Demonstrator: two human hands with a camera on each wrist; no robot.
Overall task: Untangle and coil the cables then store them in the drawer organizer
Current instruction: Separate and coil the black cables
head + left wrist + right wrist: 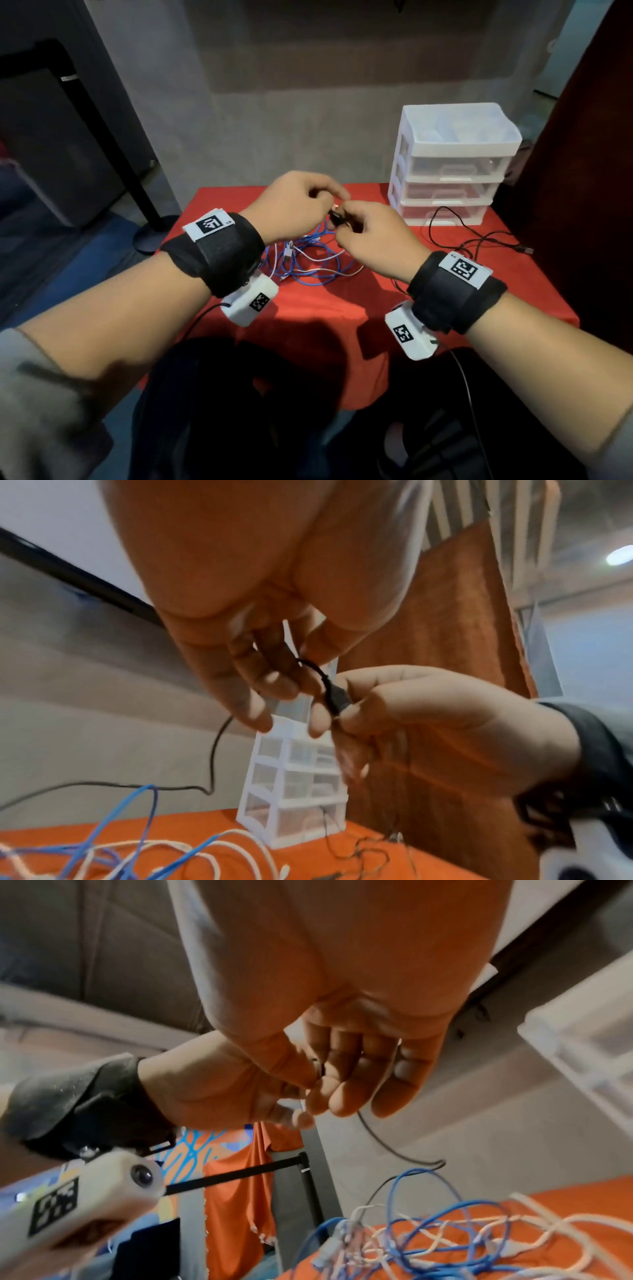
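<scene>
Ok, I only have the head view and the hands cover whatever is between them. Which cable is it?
Observer: The black cable. The right hand pinches its plug.
Operator: And the left hand?
Observer: The left hand holds the cord just behind that plug.
Operator: Is the rest clear of the pile?
Observer: The right wrist view shows it hanging in a slack loop down towards the blue and white tangle. I cannot tell whether it is caught there.

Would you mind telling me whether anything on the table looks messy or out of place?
Yes: blue and white cables lie knotted together on the red tablecloth. A black cable sprawls loose before the closed drawer organizer; both hands pinch its plug end.
</scene>
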